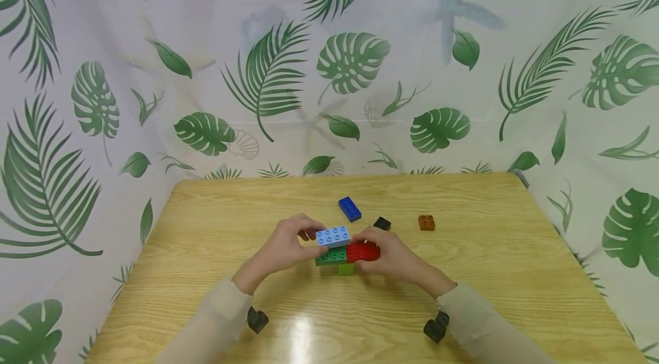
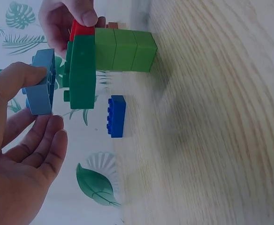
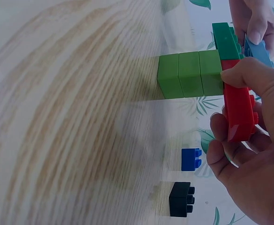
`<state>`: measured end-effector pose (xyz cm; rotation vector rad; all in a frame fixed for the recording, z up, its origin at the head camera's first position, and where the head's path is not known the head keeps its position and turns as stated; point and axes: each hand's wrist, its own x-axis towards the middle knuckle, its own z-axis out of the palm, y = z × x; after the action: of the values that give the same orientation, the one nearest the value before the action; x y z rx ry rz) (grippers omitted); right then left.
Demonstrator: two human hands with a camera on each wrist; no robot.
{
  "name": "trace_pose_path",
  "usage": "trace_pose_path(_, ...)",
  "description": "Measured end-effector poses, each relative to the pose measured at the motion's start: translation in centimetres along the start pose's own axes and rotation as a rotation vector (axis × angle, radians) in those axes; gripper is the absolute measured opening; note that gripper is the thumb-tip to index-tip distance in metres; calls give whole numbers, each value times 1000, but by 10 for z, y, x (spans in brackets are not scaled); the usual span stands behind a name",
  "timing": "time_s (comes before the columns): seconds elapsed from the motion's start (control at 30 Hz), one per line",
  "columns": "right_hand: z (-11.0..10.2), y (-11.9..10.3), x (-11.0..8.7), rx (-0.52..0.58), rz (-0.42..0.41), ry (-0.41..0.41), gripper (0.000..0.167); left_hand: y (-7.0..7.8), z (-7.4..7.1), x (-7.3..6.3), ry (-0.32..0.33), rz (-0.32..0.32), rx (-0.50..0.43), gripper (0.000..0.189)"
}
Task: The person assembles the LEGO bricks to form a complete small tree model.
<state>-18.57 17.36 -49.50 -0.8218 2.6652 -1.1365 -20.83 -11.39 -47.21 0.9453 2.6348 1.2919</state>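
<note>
My left hand (image 1: 284, 246) pinches a light blue toy brick (image 1: 333, 237) between thumb and fingers. In the left wrist view, a narrow gap separates that brick from the studs of a dark green brick (image 2: 83, 72). The green brick and a red brick (image 3: 239, 110) lie end to end on top of a stack of three lime green bricks (image 3: 191, 74), which stands upright on the table. With thumb and fingers, my right hand (image 1: 395, 258) grips the red brick from its outer side. Both long bricks overhang the stack.
Beyond the hands on the wooden table (image 1: 247, 195) lie a dark blue brick (image 1: 350, 209), a black brick (image 1: 382, 224) and a brown brick (image 1: 426, 222). A leaf-patterned curtain (image 1: 288, 95) hangs behind the table and along both sides.
</note>
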Motion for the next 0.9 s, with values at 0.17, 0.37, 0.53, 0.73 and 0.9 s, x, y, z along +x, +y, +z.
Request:
trace_pose_path(0.17, 0, 1, 0, -4, -3, 5, 38, 3, 4, -1, -36, 21, 5, 34)
trace_pose_path(0.37, 1, 1, 0, -21, -4, 11, 40, 5, 9, -1, -70, 42, 44, 34)
trace_pose_path(0.53, 1, 0, 0, -27, 2, 6, 43, 5, 10, -1, -82, 52, 61, 35)
trace_pose_path(0.73, 0, 1, 0, -23, -16, 8, 42, 7, 9, -1, -98, 60, 77, 33)
trace_pose_path(0.9, 0, 2, 0, -29, -21, 5, 45, 9, 9, 0, -108, 57, 90, 33)
